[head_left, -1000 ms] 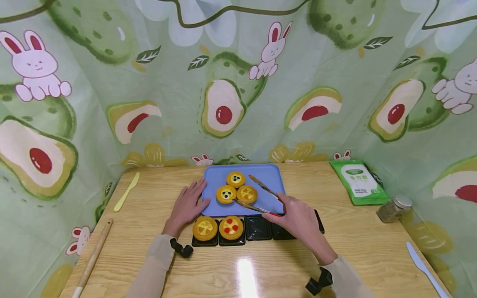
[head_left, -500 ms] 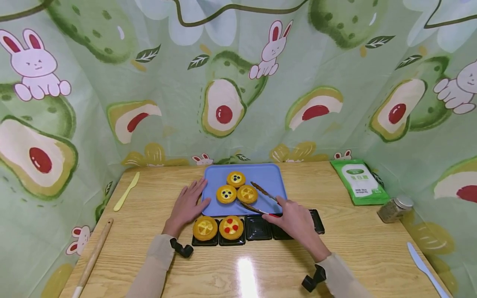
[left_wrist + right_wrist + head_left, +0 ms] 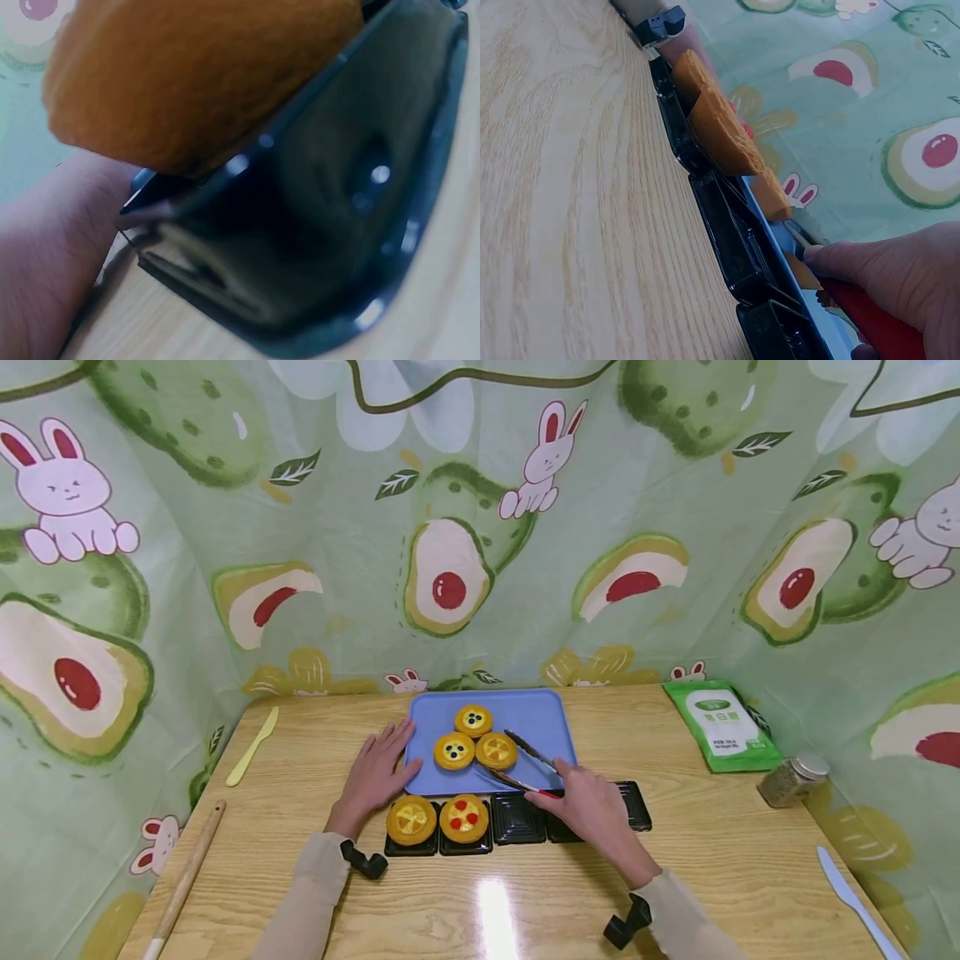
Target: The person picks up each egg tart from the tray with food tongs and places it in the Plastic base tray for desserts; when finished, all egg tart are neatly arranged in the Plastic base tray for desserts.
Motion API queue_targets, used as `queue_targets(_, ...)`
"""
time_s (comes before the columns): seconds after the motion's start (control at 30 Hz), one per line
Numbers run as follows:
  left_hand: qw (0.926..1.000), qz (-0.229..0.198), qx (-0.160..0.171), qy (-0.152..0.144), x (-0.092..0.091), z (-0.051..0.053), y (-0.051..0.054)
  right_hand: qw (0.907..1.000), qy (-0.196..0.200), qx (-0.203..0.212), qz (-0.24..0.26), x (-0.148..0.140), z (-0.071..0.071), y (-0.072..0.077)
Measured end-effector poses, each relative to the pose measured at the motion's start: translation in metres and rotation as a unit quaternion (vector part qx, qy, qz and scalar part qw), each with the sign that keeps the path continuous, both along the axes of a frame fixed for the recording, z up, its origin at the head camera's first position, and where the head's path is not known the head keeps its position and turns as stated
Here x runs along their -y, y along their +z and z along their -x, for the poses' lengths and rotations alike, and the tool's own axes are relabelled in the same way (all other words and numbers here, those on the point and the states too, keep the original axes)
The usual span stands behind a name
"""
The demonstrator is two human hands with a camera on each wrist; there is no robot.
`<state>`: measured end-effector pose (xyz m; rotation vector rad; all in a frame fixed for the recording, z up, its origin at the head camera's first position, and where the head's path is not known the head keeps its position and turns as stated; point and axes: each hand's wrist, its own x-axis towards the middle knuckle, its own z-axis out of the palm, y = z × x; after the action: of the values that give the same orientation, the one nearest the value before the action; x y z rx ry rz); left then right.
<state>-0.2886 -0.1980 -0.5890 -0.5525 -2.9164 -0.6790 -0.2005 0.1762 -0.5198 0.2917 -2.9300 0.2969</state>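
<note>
My right hand (image 3: 596,806) grips a pair of tongs (image 3: 531,748), whose red handle (image 3: 874,319) shows in the right wrist view. The tongs' spread arms lie on either side of the front right tart (image 3: 497,752), which has yellow wedge-shaped topping; contact is unclear. Two tarts with dark dots, one front left (image 3: 454,751) and one behind (image 3: 473,720), share the blue tray (image 3: 543,710). With fingers extended, my left hand (image 3: 375,772) rests at the tray's left edge. Before the tray, a wedge-topped tart (image 3: 411,821) and a red-topped tart (image 3: 463,819) sit in black plastic holders (image 3: 519,818).
More black holders (image 3: 636,806) continue the row rightward, partly under my right hand. A yellow knife (image 3: 253,747) and a wooden stick (image 3: 187,872) lie left. A green packet (image 3: 722,727), a jar (image 3: 795,779) and a blue knife (image 3: 855,897) are on the right.
My right hand has shifted slightly left and toward me. The tongs' far arm has come down closer to the front right tart. My left hand stays in place.
</note>
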Motion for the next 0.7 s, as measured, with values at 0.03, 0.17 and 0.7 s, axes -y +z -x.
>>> queue_targets(0.03, 1.0000, 0.000, 0.000, 0.000, -0.0001, -0.0001, 0.0000, 1.0000, -0.001, 0.002, 0.000, 0.0005, -0.0002, -0.0003)
queue_targets(0.17, 1.0000, 0.000, -0.002, -0.001, -0.0008, -0.0007, 0.0004, 0.9999, -0.004, 0.009, 0.004, 0.0024, -0.0020, -0.0005)
queue_targets(0.7, 1.0000, -0.001, -0.005, -0.003, -0.0003, 0.0001, 0.0007, 0.9998, -0.006, -0.006, -0.017, 0.0080, -0.0050, -0.0043)
